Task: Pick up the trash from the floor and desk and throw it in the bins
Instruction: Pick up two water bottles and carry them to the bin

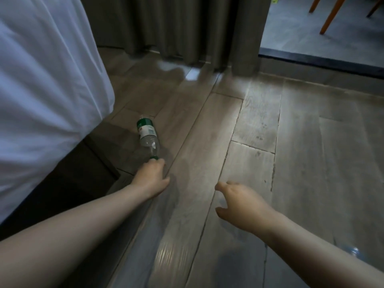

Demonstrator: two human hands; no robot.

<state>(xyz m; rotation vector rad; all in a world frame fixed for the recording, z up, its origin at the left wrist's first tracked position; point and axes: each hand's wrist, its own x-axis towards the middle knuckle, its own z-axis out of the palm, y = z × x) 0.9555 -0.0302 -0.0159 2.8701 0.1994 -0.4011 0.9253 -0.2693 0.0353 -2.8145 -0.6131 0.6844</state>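
Lying on its side on the floor (259, 125) just beside the bed (41, 90), the bottle (148, 134) points its green cap (154, 157) back toward the person, its long axis running away from them. The left hand (151, 177) is much nearer, its fingers curled onto that cap in what looks like a pinch. The right hand (239, 202) hovers apart, loosely curled and empty.

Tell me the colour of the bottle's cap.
The cap is green; the head view shows it.
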